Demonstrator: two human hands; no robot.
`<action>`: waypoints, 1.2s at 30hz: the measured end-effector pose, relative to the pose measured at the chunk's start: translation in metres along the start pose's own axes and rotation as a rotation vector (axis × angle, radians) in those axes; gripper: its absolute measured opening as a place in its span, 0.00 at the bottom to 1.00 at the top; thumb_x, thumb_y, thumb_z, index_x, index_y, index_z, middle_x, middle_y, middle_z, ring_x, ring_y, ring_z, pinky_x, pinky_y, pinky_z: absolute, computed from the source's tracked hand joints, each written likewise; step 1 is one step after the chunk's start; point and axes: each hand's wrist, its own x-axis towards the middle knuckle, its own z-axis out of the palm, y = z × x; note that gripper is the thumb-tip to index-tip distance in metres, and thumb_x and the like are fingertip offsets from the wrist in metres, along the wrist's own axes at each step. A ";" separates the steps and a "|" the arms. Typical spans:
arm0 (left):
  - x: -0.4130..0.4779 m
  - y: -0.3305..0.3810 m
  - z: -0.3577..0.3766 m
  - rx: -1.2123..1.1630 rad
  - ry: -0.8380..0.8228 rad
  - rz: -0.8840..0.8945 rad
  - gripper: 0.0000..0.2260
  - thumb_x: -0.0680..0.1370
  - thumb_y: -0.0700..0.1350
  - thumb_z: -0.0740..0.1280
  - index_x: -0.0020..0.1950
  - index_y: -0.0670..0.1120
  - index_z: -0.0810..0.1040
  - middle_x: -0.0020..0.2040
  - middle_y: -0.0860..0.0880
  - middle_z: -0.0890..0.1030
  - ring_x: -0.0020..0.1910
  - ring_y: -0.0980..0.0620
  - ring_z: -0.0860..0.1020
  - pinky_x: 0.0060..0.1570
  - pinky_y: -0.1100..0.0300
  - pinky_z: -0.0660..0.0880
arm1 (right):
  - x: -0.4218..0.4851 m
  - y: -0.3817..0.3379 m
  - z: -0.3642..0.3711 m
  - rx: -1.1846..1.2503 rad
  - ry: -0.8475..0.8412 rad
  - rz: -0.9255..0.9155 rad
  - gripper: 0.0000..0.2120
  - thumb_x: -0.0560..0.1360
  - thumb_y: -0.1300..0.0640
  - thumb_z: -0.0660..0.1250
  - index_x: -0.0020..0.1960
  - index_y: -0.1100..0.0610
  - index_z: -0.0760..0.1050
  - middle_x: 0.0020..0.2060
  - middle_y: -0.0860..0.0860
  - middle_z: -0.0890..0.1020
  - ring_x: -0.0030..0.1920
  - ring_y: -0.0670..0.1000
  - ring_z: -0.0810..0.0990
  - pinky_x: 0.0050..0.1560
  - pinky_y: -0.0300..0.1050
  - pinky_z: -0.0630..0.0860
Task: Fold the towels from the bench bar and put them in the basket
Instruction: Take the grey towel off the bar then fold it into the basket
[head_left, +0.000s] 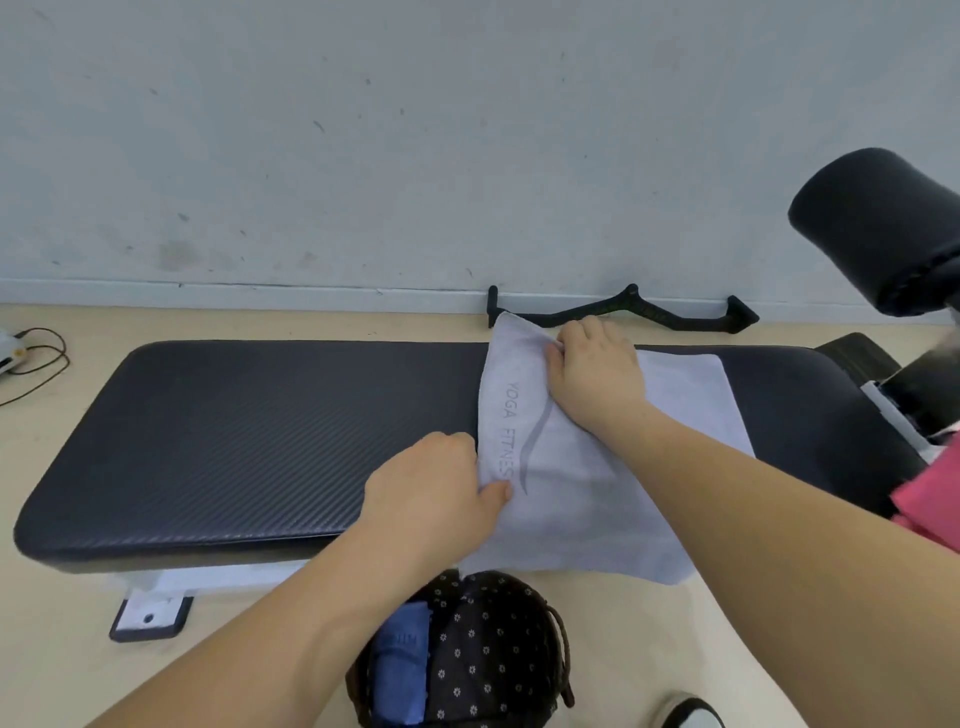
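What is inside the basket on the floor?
A folded blue towel lies inside the basket, against its dark flower-dotted lining. The left forearm and the picture's edge cover part of it, so anything else there is hidden.

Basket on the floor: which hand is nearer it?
Left. The left hand pinches the grey towel on the bench's near side, close to the basket; the right hand grips it at the far side.

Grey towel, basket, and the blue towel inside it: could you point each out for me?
grey towel (587, 509), head view, flat cloth right of the lettering.
basket (488, 649), head view, dotted lining of its inner wall.
blue towel (400, 670), head view, middle of the folded cloth.
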 end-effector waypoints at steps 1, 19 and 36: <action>0.000 0.000 0.000 0.000 0.001 0.009 0.17 0.80 0.62 0.63 0.42 0.51 0.66 0.42 0.54 0.71 0.40 0.51 0.72 0.36 0.55 0.67 | -0.003 0.001 -0.005 -0.018 -0.032 0.019 0.15 0.84 0.50 0.55 0.56 0.59 0.74 0.54 0.57 0.79 0.56 0.61 0.76 0.57 0.55 0.68; 0.012 -0.017 -0.010 -0.255 0.103 0.102 0.06 0.81 0.49 0.68 0.49 0.55 0.71 0.45 0.54 0.79 0.42 0.53 0.78 0.42 0.51 0.78 | -0.090 0.043 -0.115 0.117 -0.751 0.494 0.08 0.72 0.61 0.61 0.47 0.60 0.76 0.34 0.55 0.81 0.29 0.54 0.77 0.30 0.41 0.74; 0.013 -0.034 -0.024 -0.068 0.009 0.047 0.11 0.76 0.56 0.71 0.39 0.52 0.76 0.36 0.53 0.79 0.35 0.56 0.75 0.33 0.59 0.69 | -0.088 0.066 -0.067 0.573 -0.243 0.272 0.02 0.80 0.52 0.67 0.51 0.50 0.77 0.45 0.47 0.82 0.47 0.49 0.80 0.42 0.42 0.76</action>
